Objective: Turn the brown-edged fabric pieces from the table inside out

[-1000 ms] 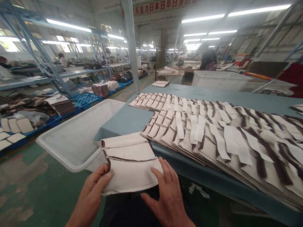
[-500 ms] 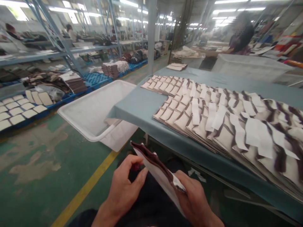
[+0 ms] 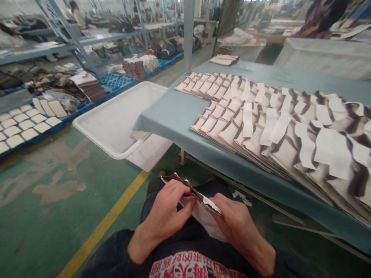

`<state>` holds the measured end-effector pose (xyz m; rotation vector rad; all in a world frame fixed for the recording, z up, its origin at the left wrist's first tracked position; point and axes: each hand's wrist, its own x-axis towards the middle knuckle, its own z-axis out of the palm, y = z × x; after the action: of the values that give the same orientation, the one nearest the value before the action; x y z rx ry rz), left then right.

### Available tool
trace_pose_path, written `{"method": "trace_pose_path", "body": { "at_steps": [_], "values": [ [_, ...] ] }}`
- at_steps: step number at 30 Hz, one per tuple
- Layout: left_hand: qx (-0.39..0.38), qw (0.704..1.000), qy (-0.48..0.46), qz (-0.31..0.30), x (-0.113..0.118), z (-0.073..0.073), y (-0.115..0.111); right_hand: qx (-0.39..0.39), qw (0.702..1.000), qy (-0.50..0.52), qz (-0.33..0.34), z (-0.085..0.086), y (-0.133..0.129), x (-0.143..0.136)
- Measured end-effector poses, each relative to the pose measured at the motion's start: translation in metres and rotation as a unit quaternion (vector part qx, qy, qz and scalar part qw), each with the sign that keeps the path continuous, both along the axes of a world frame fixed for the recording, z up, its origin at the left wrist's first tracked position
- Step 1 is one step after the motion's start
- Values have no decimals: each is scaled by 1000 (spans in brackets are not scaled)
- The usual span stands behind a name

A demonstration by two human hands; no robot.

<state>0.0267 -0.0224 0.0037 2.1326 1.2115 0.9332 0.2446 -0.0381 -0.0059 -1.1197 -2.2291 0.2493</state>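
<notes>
Over my lap I hold a sewn fabric piece (image 3: 207,222), white on the near face with a dark brown layer and a ragged white edge along its top. My left hand (image 3: 171,202) pinches the top edge near its middle, thumb on the near side and fingers over the brown layer. At the other end, my right hand (image 3: 236,218) grips the piece, with the thumb along the edge. Its lower part hangs down between my hands, and my right fingers are partly hidden behind it.
To the right stands a table with a blue-green cover (image 3: 162,119), bearing overlapping rows of cream and brown fabric pieces (image 3: 228,127) with white strips on them. A white plastic bin (image 3: 107,112) is at its left end. Blue pallets (image 3: 116,87) with stacked goods line the aisle; white scraps (image 3: 242,197) lie below.
My left hand has moved right and closed over the fabric's top edge, where its thumb and fingers were apart beside it. The view has tipped downward, showing more of my lap.
</notes>
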Motion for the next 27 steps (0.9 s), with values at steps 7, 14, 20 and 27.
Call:
{"method": "trace_pose_path", "body": {
  "at_steps": [7, 14, 20, 27],
  "values": [
    [-141, 988, -48, 32, 7, 13, -3, -105, 994, -32, 3, 1, 12, -6],
    [-285, 953, -104, -20, 6, 9, -2, -356, 919, 169, -16, 4, 6, -13],
    [-314, 936, -152, -44, 7, 8, -8, -484, 845, 225, 12, 8, 9, -10],
    [-329, 929, -161, -56, 9, 13, -6, -558, 782, 274, 42, 7, 16, -2]
  ]
}}
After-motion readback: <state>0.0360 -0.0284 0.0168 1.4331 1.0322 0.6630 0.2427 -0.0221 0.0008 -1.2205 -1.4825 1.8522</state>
